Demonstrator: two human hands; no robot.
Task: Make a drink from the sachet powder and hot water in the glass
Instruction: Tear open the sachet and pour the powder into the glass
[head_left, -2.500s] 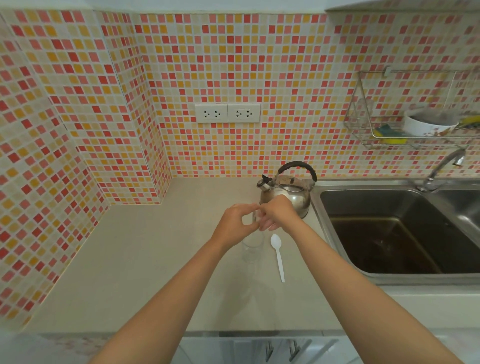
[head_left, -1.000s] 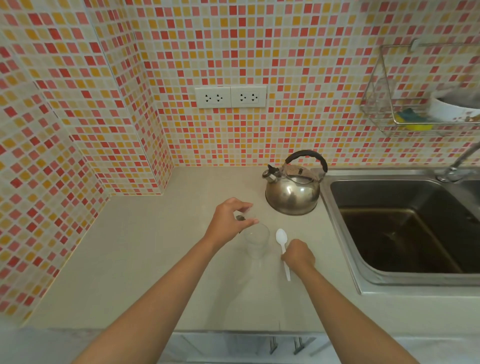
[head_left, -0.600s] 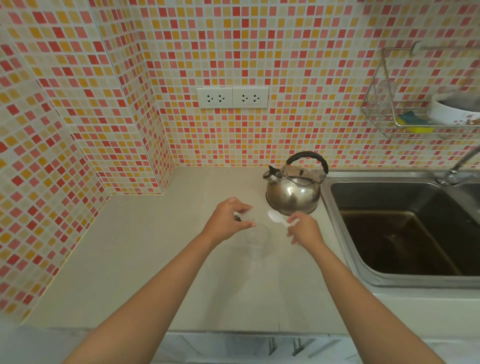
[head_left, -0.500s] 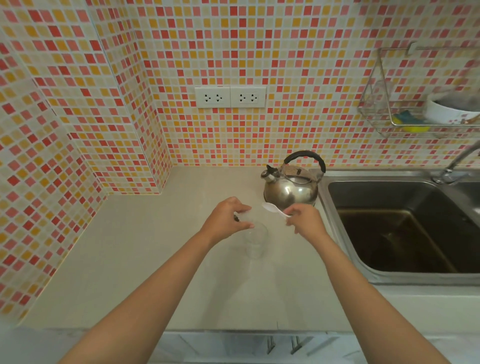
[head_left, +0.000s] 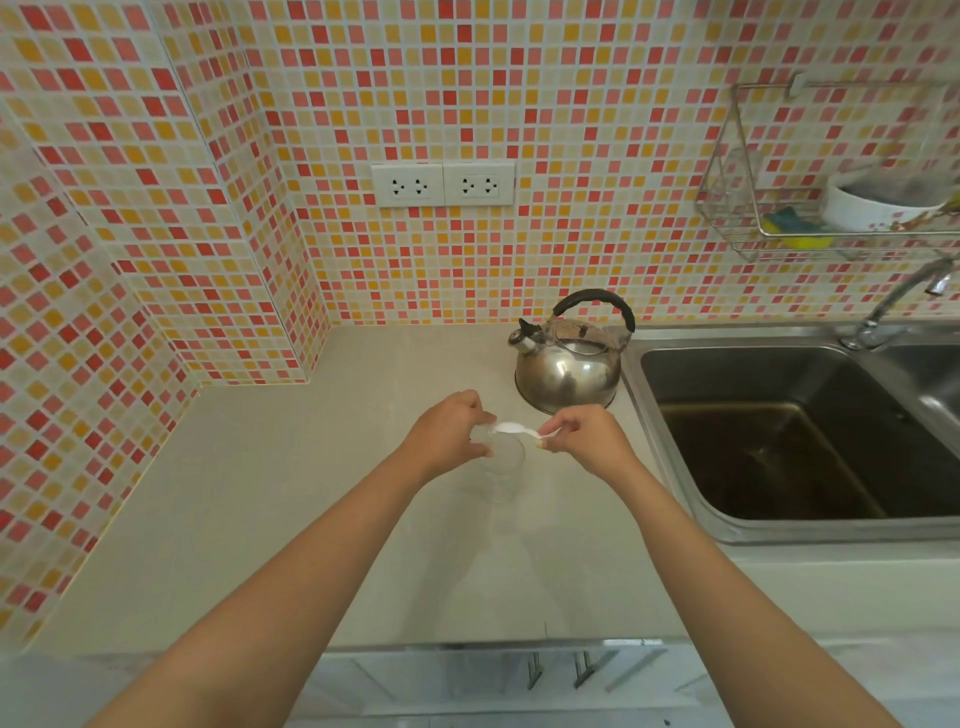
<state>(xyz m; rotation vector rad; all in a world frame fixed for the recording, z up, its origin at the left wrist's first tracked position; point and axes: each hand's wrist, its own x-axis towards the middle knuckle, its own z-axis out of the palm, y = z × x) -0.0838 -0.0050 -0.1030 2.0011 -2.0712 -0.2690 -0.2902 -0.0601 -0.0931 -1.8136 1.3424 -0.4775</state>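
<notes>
A clear glass (head_left: 501, 470) stands on the beige counter (head_left: 291, 519). My left hand (head_left: 449, 434) is closed just above the glass's left rim on a small thing, probably the sachet, mostly hidden by the fingers. My right hand (head_left: 587, 441) pinches the handle of a white plastic spoon (head_left: 519, 429), held level with its bowl pointing left over the glass, next to my left fingertips. A steel kettle (head_left: 569, 364) with a black handle stands behind the glass, close to the sink.
A steel sink (head_left: 800, 441) lies to the right, its tap (head_left: 904, 301) at the back. A wire rack (head_left: 831, 208) on the tiled wall holds a white bowl and a sponge. Two wall sockets (head_left: 442, 184) sit above the counter. Cabinet handles (head_left: 556, 670) show below its front edge.
My right hand picked the spoon up off the counter and brought it over the glass toward my left hand. My left hand stayed closed above the glass.
</notes>
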